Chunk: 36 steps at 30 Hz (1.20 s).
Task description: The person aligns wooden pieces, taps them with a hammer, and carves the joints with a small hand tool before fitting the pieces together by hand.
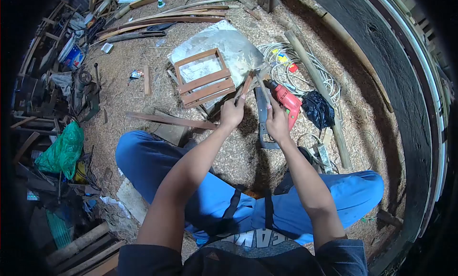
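While the left hand point(232, 113) grips a narrow reddish-brown wooden strip point(247, 85) with fingers curled round its near end, the right hand point(277, 123) is closed on a slender greyish rod-like piece point(263, 89) whose exact kind I cannot tell. Both pieces point forward and lean toward each other, their far ends close together beside the lower right edge of a pale, smudged sheet point(205, 37); whether those tips touch is too small to make out. On the sheet rests a slatted wooden frame point(205, 80), forward and to the left of the strip, with an opening in its far part and slats across its near part. Just beside the right hand lies a red power drill point(288, 102), and a handsaw point(262, 116) lies between the two hands, its dark handle toward the person. Past the drill are a black plastic bag point(318, 109), a loosely coiled pale cable point(303, 68) and a long wooden pole point(317, 87) crossing that coil. Left of the left hand, a brown board point(171, 119) lies above the bent knee, with wood shavings point(129, 102) spread over the ground.
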Each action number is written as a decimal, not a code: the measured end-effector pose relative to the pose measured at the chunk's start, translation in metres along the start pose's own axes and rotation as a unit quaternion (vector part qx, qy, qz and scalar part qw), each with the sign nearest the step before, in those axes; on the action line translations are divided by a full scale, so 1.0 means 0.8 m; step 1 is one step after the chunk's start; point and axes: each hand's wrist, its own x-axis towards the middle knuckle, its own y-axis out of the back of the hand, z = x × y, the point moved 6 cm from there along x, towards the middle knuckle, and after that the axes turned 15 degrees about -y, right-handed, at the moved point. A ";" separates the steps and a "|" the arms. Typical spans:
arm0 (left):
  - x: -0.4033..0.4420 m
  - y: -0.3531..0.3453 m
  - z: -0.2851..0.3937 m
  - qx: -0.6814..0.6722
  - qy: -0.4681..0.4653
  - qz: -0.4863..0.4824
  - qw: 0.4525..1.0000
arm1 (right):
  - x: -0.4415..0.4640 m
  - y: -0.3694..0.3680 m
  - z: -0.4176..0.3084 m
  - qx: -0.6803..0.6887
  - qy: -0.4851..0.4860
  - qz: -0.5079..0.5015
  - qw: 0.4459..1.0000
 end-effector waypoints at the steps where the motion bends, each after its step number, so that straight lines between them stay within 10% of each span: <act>1: -0.004 0.006 0.011 0.014 -0.014 0.008 1.000 | 0.001 -0.002 0.002 -0.003 -0.003 -0.012 1.000; 36: -0.004 0.014 -0.004 0.003 -0.011 0.018 1.000 | -0.011 0.021 -0.019 0.076 0.074 0.098 0.989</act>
